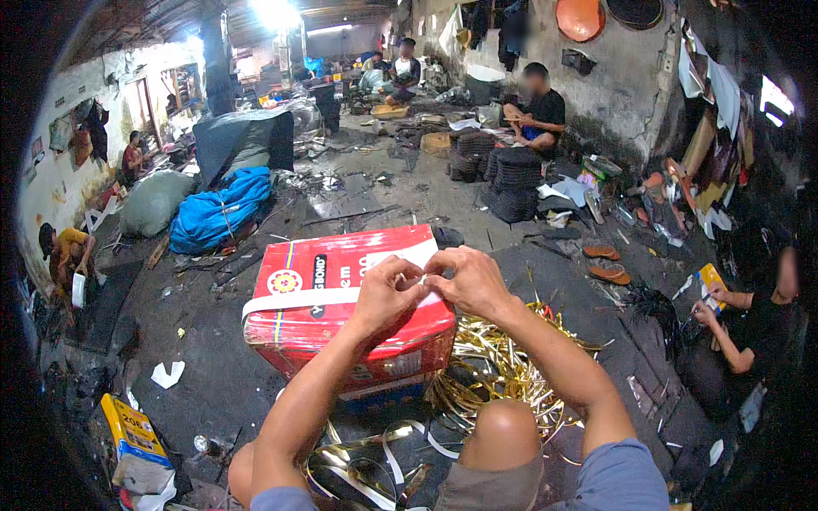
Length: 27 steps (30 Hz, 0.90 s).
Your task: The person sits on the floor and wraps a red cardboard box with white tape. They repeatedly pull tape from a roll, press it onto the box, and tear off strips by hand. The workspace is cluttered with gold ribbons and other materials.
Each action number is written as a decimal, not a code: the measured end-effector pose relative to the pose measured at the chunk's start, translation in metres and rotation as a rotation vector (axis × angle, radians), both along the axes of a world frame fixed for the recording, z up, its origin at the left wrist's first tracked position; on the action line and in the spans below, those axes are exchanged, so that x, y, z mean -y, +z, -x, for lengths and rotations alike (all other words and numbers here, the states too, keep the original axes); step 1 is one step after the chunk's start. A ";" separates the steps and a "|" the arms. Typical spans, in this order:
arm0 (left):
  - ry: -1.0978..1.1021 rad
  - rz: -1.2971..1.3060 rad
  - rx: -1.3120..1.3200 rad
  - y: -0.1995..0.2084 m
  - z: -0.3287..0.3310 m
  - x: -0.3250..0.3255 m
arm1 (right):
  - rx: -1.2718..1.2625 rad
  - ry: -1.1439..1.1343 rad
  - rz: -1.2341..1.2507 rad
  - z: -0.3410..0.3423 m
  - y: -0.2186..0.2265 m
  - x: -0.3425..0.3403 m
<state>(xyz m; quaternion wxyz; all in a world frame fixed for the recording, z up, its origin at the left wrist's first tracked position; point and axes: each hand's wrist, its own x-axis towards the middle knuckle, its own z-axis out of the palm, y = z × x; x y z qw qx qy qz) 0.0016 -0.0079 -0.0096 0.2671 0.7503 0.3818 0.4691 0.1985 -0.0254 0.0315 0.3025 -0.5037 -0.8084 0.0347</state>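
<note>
Both hands meet over a red tin box on the workshop floor.

The left hand (385, 294) and right hand (467, 279) come up from the lower edge on bare forearms, wrists bent inward so the fingertips touch just above the top face of the red box (341, 294). Both pinch something small and pale between thumb and fingers (too small to tell what it is), near the white strip (294, 300) that crosses the lid. The box stands on the dark floor just ahead of the person's bare knee (503, 433), with a tangle of gold strips (503, 362) touching its right side and more ribbon curled below it. A yellow carton (132, 430) lies well apart at lower left.
</note>
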 end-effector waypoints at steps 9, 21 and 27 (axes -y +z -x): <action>0.023 -0.209 -0.113 -0.005 0.001 0.003 | 0.162 0.096 -0.211 -0.009 -0.006 0.008; -0.021 0.083 0.038 -0.004 0.006 0.001 | 0.093 0.234 -0.005 -0.020 0.006 -0.004; 0.012 0.073 0.024 0.000 0.008 0.001 | -0.078 0.194 -0.036 -0.014 -0.007 -0.006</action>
